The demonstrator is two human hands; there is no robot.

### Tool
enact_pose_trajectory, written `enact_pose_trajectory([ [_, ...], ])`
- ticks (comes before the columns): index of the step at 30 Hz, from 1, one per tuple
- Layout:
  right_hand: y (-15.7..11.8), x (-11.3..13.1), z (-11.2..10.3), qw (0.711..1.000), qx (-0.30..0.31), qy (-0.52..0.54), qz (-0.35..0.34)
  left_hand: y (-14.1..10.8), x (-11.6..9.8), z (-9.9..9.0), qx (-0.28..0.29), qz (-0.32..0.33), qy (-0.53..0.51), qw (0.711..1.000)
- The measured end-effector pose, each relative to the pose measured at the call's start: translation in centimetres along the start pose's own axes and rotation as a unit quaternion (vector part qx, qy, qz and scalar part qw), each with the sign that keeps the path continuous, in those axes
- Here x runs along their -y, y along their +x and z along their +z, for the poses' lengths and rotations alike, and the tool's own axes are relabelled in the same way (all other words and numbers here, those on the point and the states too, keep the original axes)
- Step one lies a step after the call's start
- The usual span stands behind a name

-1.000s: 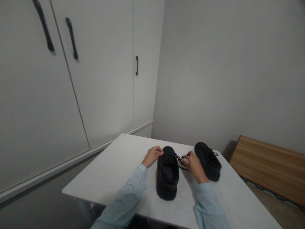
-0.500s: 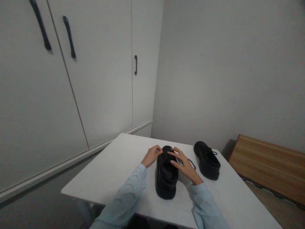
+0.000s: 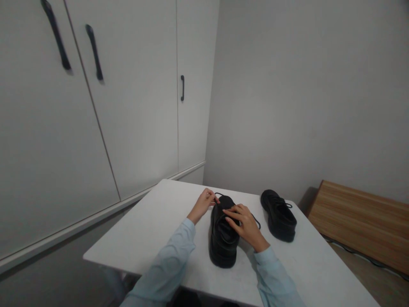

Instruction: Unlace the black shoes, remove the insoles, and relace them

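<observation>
Right hand (image 3: pixel 245 222) has moved onto the nearer black shoe (image 3: pixel 223 252), which sits on the white table (image 3: pixel 153 226); whether those fingers grip, I cannot tell. Left hand (image 3: pixel 203 205) pinches a lace (image 3: pixel 219 194) by the toe.

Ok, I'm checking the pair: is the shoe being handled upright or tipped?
Upright: the shoe stands sole-down on the white table, its opening facing up.

No readable text, no labels, no numbers
</observation>
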State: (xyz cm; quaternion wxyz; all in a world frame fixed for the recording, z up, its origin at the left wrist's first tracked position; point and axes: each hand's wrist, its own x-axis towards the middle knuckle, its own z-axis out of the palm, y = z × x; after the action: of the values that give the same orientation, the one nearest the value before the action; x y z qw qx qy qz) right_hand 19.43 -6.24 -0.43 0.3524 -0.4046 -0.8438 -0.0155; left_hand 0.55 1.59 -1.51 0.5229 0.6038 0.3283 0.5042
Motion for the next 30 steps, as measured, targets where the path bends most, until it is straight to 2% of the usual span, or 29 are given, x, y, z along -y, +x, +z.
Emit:
enact_pose_trajectory([
  [9,0.0,-0.4,0.1,1.000,-0.001,-0.002,0.004,-0.1,0.1,-0.5,0.024,0.055,0.189,0.980],
  [15,0.0,-0.6,0.2,1.000,-0.002,0.006,-0.005,-0.4,-0.8,-0.7,0.042,0.043,0.288,0.956],
  [19,-0.1,-0.7,0.2,1.000,-0.007,0.023,-0.007,-0.2,-0.5,-1.4,0.061,0.049,0.388,0.918],
  [22,-0.1,-0.6,0.1,1.000,-0.008,0.029,-0.007,-0.1,-0.3,-2.1,0.050,0.062,0.453,0.888],
  [25,-0.1,-0.6,0.0,0.999,-0.010,0.035,-0.006,0.0,-0.5,-2.6,0.018,0.059,0.460,0.886],
  [30,-0.2,-0.8,0.2,0.999,-0.013,0.040,-0.004,0.4,-1.1,-3.0,-0.019,0.066,0.426,0.902],
])
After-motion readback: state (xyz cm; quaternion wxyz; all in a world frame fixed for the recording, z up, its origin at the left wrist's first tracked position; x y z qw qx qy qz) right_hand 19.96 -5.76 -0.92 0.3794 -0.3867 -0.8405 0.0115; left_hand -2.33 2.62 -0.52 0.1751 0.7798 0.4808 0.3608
